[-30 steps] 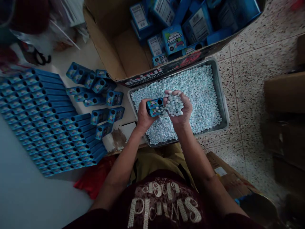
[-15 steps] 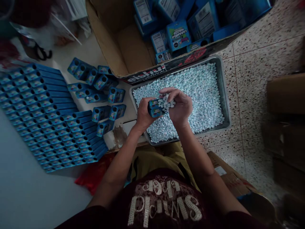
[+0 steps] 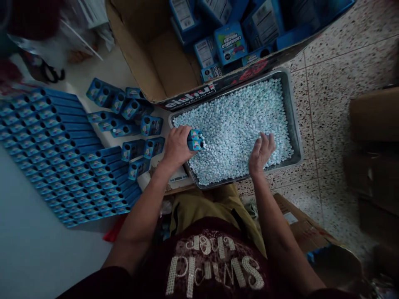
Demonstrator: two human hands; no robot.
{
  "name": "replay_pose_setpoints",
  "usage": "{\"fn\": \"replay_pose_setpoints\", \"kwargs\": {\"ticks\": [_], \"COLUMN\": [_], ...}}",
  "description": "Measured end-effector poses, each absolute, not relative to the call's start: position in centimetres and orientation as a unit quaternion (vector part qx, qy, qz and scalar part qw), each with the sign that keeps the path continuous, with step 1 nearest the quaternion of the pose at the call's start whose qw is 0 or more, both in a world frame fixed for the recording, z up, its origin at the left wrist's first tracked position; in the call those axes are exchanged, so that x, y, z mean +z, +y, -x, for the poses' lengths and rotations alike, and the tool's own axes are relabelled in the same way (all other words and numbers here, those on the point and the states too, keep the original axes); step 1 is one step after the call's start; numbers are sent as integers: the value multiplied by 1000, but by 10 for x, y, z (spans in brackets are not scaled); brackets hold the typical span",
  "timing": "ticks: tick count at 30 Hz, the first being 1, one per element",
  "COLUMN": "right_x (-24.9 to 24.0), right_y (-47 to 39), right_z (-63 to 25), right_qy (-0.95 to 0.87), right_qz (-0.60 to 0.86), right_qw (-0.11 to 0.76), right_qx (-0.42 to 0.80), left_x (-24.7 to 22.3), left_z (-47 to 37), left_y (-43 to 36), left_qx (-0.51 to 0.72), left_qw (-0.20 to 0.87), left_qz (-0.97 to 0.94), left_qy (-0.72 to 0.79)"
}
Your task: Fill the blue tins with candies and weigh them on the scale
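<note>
My left hand (image 3: 178, 145) is wrapped round two small blue boxes (image 3: 195, 140) side by side, over the left end of the metal tray (image 3: 297, 124). A few pale candies show at the right edge of these boxes. Small light-blue and white candies (image 3: 230, 128) fill the tray. Above their right part hovers my right hand (image 3: 262, 153), fingers apart and slightly curled, with nothing visible in it.
Left of the tray stand loose blue boxes (image 3: 151, 125) and a large stacked block of them (image 3: 62, 158). An open carton (image 3: 162, 54) holding larger blue boxes borders the tray's far side. Scissors (image 3: 51, 72) lie at the upper left. Brown cartons (image 3: 374, 114) are at the right.
My right hand has let go of its clump of candies and moved right, away from the small boxes. My left hand has shifted slightly left with the boxes.
</note>
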State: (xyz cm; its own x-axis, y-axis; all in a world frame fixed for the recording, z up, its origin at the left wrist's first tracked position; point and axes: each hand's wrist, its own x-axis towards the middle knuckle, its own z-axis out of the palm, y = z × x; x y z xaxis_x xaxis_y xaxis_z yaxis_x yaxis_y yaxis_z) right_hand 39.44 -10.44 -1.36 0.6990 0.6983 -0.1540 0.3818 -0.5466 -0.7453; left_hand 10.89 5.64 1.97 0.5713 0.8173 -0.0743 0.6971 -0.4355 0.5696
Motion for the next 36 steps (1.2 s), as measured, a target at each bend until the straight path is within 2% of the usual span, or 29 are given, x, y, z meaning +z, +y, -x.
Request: {"fn": "replay_pose_setpoints", "kwargs": {"ticks": [3, 9, 12, 15, 18, 22, 25, 29, 36], "right_x": [-26, -37, -43, -29, 8, 58, 78, 88, 83], "right_y": [-92, -46, -31, -22, -17, -13, -9, -5, -6], "right_z": [-369, -324, -322, -322, -318, -317, -324, -333, -330], "right_qy": [-258, -230, -149, -70, -84, -89, -29, 8, -14], "right_qz": [866, 771, 721, 652, 584, 536, 507, 500, 501], "right_qw": [387, 523, 597, 666, 712, 744, 759, 758, 724], "right_qx": [186, 284, 318, 355, 381, 389, 407, 419, 473], "left_x": [8, -18, -17, -3, 13, 18, 18, 25, 28], "left_z": [-116, -169, -190, -187, -169, -157, -162, -162, -143], "left_y": [58, 60, 66, 74, 76, 61, 49, 45, 47], "left_qx": [63, 55, 65, 81, 123, 208, 227, 247, 212], "left_qw": [265, 314, 328, 359, 392, 436, 451, 434, 414], "left_qz": [-859, -855, -852, -841, -826, -796, -782, -780, -797], "left_qy": [433, 409, 403, 396, 386, 365, 365, 377, 386]}}
